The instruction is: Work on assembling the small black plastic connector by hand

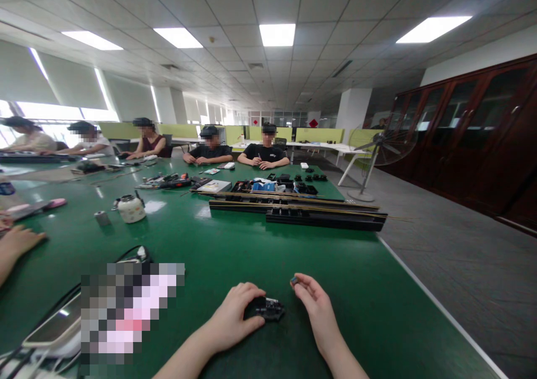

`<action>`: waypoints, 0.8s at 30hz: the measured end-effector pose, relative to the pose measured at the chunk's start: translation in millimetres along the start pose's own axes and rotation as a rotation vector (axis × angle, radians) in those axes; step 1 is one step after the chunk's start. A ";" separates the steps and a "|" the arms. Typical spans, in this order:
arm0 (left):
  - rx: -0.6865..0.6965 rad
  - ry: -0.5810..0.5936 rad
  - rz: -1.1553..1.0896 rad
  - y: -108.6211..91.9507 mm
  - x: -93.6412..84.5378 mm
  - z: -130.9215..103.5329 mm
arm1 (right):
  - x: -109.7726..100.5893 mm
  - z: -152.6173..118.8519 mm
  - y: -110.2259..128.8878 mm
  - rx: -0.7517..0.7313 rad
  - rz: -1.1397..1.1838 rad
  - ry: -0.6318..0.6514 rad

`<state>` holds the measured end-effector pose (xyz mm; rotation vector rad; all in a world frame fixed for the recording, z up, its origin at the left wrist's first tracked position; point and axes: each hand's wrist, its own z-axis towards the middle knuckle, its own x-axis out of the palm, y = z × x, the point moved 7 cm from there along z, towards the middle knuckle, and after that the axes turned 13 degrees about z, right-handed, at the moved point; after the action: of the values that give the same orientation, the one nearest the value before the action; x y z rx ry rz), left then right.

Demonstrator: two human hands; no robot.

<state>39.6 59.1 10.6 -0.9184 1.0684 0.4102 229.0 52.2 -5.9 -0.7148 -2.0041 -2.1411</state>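
Near the front of the green table point(201, 281), my left hand point(238, 316) grips a small black device point(272, 309) between thumb and fingers. The device rests on or just above the tabletop, with some lighter detail on its upper edge. To its right, my right hand point(312, 300) is raised slightly and pinches a tiny bluish-grey piece point(294, 281) between thumb and fingertips. The piece and the device are apart. What the piece is exactly is too small to tell.
Long black rails point(327, 219) with thin rods lie across the table ahead. On the left are a phone point(54, 326) with cables, a white pot point(131, 209), a grey cylinder point(102, 218) and another person's hand point(19, 244). Several people sit farther back.
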 end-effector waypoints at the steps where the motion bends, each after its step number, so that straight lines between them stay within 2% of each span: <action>1: 0.001 -0.002 -0.002 0.3 0.3 -0.2 | -1.6 0.5 -1.7 0.007 0.011 -0.008; 8: 0.010 -0.008 -0.003 0.6 0.8 -1.2 | -10.2 4.0 -10.6 0.041 0.130 -0.056; 18: 0.012 -0.006 -0.003 -0.3 0.1 -0.6 | -12.8 3.8 -7.1 0.077 0.241 -0.113; 24: 0.017 -0.010 0.004 -1.8 -1.0 -0.1 | -14.5 3.5 -9.7 0.120 0.385 -0.146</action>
<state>40.2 58.2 12.3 -0.8989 1.0636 0.4083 238.7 53.4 -20.7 -1.1561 -1.8529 -1.7795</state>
